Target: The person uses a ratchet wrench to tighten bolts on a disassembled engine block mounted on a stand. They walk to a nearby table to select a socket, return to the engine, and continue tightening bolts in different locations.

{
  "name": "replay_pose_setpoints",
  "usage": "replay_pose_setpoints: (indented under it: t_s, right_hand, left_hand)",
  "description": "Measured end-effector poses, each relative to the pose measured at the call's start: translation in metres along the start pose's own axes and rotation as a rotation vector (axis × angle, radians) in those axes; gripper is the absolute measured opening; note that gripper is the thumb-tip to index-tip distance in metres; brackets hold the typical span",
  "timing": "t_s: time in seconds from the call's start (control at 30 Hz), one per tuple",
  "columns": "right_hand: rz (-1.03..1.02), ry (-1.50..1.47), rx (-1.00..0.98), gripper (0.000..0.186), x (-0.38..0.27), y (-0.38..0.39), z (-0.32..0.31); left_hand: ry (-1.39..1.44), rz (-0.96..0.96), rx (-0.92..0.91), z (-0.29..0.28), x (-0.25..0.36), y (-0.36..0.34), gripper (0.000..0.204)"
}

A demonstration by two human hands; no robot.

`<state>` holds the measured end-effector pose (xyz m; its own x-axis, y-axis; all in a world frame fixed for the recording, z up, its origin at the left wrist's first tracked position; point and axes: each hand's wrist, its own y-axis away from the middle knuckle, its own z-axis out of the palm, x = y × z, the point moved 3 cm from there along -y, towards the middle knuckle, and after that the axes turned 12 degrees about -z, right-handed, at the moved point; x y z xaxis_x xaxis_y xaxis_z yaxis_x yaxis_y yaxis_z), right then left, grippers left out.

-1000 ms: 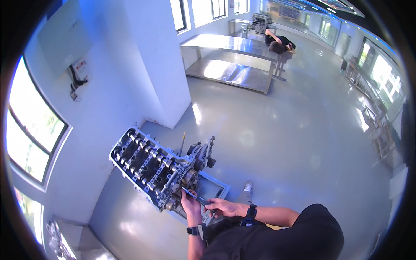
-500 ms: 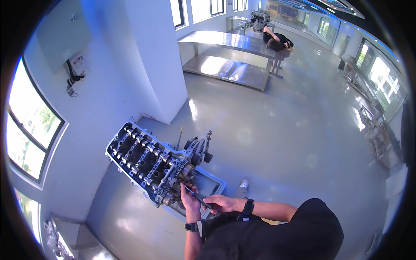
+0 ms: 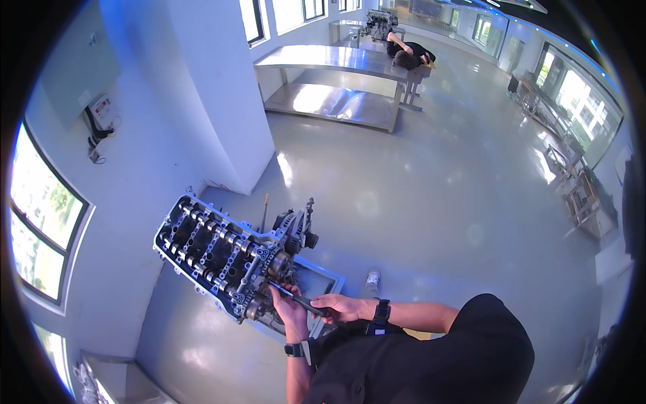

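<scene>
A right hand grips a dark-handled tool while the left hand curls around its shaft, seemingly steadying it, beside the engine overhanging the stand's left edge.

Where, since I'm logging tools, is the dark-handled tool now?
In the head view, the dark-handled tool is below centre, slightly left, held in the right hand, its thin end at the left hand, beside the engine.
</scene>
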<state>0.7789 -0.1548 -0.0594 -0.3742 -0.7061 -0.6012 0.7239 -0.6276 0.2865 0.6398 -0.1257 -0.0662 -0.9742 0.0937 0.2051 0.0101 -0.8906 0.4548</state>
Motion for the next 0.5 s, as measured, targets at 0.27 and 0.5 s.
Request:
replay_pose_setpoints:
  t_s: [0.27,0.5]
  right_hand:
    - [0.060,-0.167,0.050,0.033,0.001,0.002,-0.002]
    - [0.035,-0.098,0.028,0.033,0.004,-0.001,-0.010]
  left_hand:
    - [0.009,0.011,0.121,-0.012,0.001,-0.009,0.024]
    - [0.023,0.039,0.133,0.004,0.000,0.001,0.024]
